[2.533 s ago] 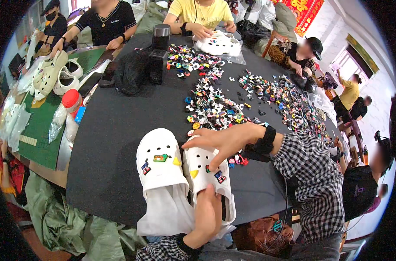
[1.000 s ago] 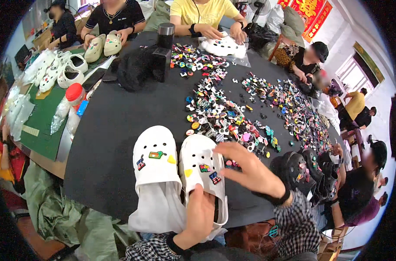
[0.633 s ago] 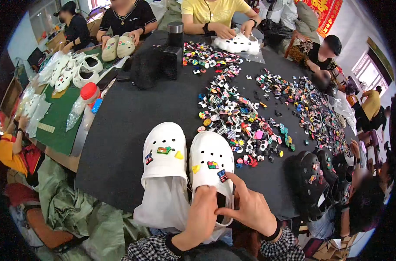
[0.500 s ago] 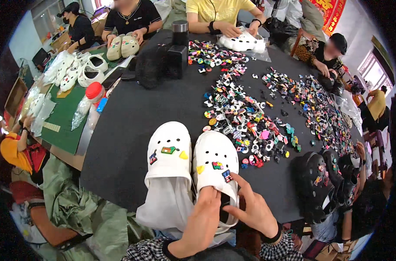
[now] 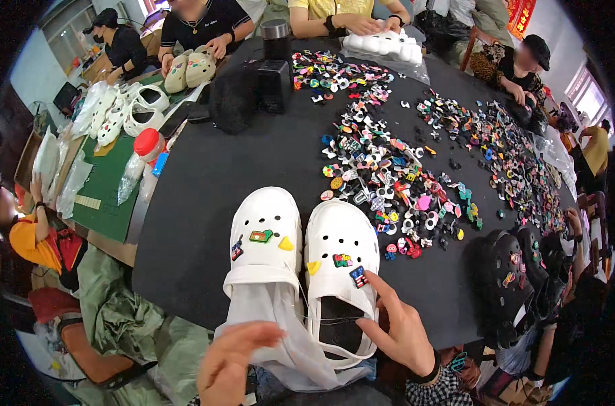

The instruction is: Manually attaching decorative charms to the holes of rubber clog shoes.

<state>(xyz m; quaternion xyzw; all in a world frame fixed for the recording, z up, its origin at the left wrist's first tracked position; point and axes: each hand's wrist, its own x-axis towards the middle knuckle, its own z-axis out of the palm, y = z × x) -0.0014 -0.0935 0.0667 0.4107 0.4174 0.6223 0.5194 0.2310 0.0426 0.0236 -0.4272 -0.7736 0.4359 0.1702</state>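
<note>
Two white clogs lie side by side, toes pointing away from me. The left clog (image 5: 263, 220) has a milky plastic bag (image 5: 263, 338) in its opening and carries several small charms. On the right clog (image 5: 341, 230) sit a yellow charm (image 5: 313, 268), a green-and-red charm (image 5: 342, 260) and a blue, white and red charm (image 5: 359, 276). My right hand (image 5: 403, 331) holds the right clog's side, its thumb at the opening's rim and forefinger touching the blue charm. Slightly blurred, my left hand (image 5: 240, 355) hovers over the bag with fingers stretched out, nothing in it.
Heaps of loose colourful charms (image 5: 388, 176) spread over the black table (image 5: 185, 237). Black clogs (image 5: 507, 284) stand at the right edge. A metal-topped bottle (image 5: 275, 40) and a red-lidded jar (image 5: 147, 143) stand farther off. Several people work around the table, one with a white clog (image 5: 382, 47).
My left hand has come out of the right clog's opening and moved left over the bag. My right hand stays at that clog's side. The view has shifted slightly.
</note>
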